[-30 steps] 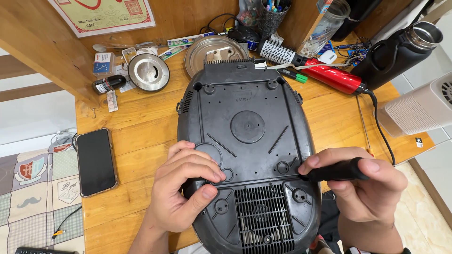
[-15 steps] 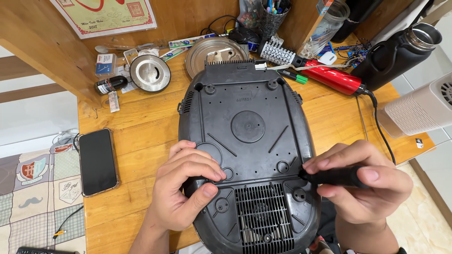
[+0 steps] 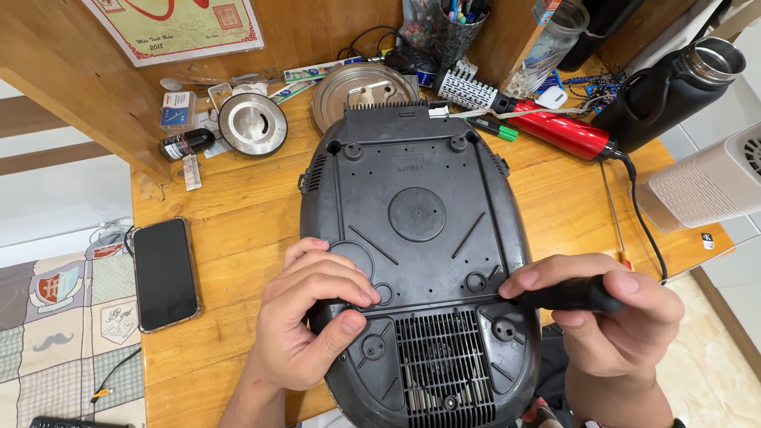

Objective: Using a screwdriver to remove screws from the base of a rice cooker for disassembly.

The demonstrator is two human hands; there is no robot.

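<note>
The black appliance (image 3: pixel 416 261) lies base-up on the table (image 3: pixel 238 214), its bottom cover on. The left hand (image 3: pixel 309 325) steadies it, grip loosely curled; the right hand (image 3: pixel 614 317) clasps a screwdriver (image 3: pixel 567 295) by a screw hole.

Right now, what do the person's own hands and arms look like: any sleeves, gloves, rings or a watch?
Both hands are bare: no gloves, and no rings show on the fingers in view. The left hand and its forearm show no sleeve up to the frame's bottom edge. The right hand is bare too; a thin dark strip at its wrist, by the frame edge, may be a band, too cropped to tell.
</note>
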